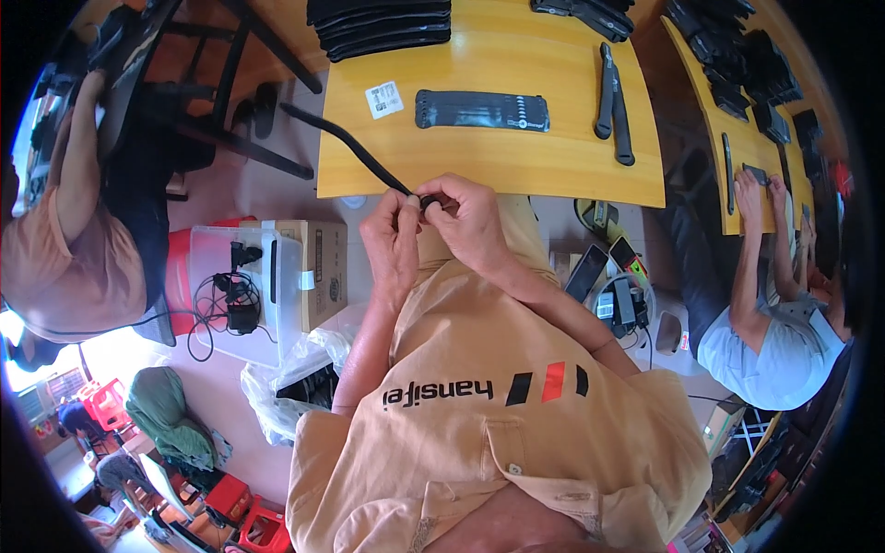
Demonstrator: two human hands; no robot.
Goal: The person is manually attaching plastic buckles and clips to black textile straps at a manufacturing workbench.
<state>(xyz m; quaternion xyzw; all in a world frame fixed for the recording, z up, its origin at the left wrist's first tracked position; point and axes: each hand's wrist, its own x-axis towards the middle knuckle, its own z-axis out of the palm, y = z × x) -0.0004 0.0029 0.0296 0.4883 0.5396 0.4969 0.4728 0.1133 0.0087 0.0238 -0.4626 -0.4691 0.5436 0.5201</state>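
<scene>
— Where do we have the black strap (350,144)?

— Near the middle of the frame, at the front edge of the yellow table (553,170). One end is in our fingers; the rest runs off toward the upper left, past the table's left side.

— Why let it trail like that?

— Probably because we need only this end up close, and the loose length then lies away from our fingers.

— And our hands?

— Our left hand (395,240) is curled, thumb and forefinger pinching the strap. Our right hand (466,217) pinches too, on the dark end beside it, the fingertips of both nearly meeting. We cannot tell exactly what sits between the right fingertips.

— Such a close grip suggests we want fine control.

— We agree. The flat black pack (461,110) at upper centre, two dark strips (605,92) at upper right and the black stack (380,32) at the top seem set apart for easy reach.
</scene>
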